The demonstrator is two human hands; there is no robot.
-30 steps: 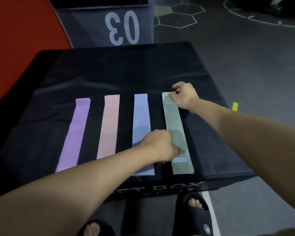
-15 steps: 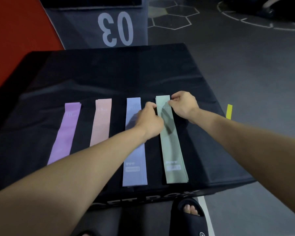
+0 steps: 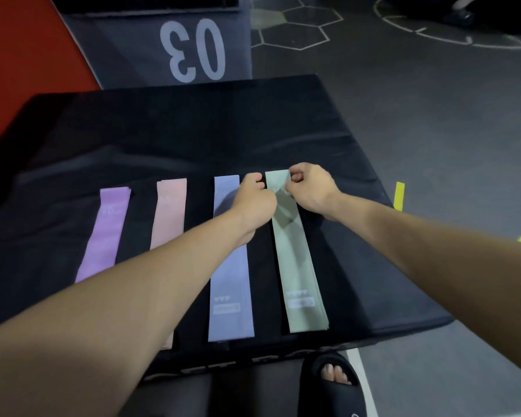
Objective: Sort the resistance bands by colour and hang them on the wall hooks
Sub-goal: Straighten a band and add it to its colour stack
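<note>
Moved: the left hand (image 3: 254, 195) has gone from the near end of the green band (image 3: 295, 257) up to its far end, next to the right hand (image 3: 309, 188).
Left hand: fingers curled at the green band's far left edge; a real pinch cannot be told.
Right hand: pinches the green band's far right corner.
Meaning: both hands look set to lift the green band first. No wall hooks show.
Bands: left of the green band lie the blue band (image 3: 230, 284), pink band (image 3: 169, 215) and purple band (image 3: 104, 233), side by side on the black box (image 3: 193, 130).
Writing: "03" upside down on the floor mat (image 3: 193, 51) beyond the box. Band labels too blurry to read.
</note>
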